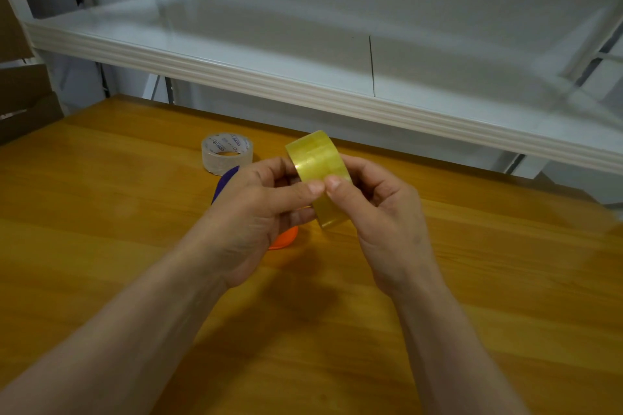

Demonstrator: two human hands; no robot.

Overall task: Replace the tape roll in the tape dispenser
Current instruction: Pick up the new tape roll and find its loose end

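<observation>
Both hands — left hand [259,205] and right hand [381,212] — grip the glossy yellowish roll of packing tape [318,175] above the wooden table [472,280], thumbs pinching its slick outer band — light, rigid, best held by its edges.

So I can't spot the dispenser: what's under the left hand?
Below the left hand, a purple part and an orange part show against the table. The hand covers whatever joins them, so their shape cannot be told.
</observation>
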